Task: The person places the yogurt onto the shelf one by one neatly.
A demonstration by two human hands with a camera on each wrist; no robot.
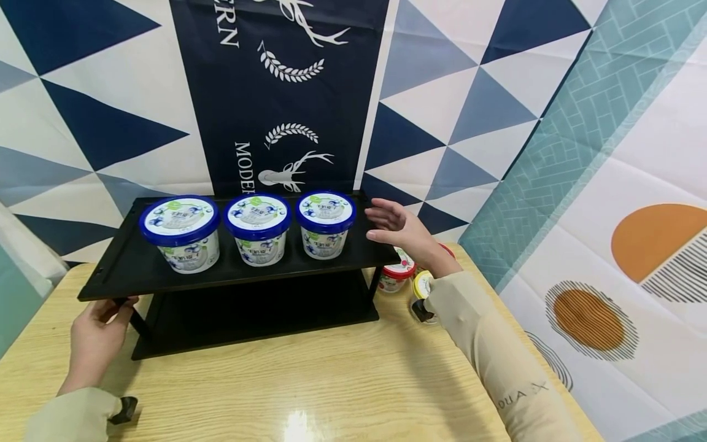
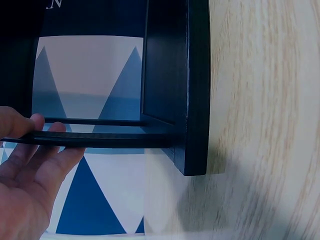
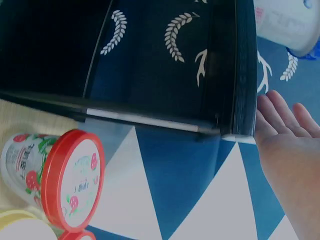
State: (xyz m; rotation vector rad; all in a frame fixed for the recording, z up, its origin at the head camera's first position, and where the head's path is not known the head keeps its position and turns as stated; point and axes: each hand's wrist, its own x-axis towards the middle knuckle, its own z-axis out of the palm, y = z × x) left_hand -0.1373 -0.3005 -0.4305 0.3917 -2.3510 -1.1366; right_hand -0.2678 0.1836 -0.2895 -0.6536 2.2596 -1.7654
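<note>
A black two-tier shelf stands on the table, with three blue-lidded tubs, the left tub, middle tub and right tub, in a row on its top board. My left hand grips the front left post under that board, thumb on one side and fingers on the other. Over at the shelf's right end my right hand is held with fingers extended and thumb apart, holding nothing. In the right wrist view the right hand is close by the top board's edge; whether it touches cannot be told.
Right of the shelf, a red-lidded tub and a yellow-lidded tub stand on the wooden table, partly behind my right arm. Part of another red lid shows behind them. A patterned cloth hangs behind the shelf.
</note>
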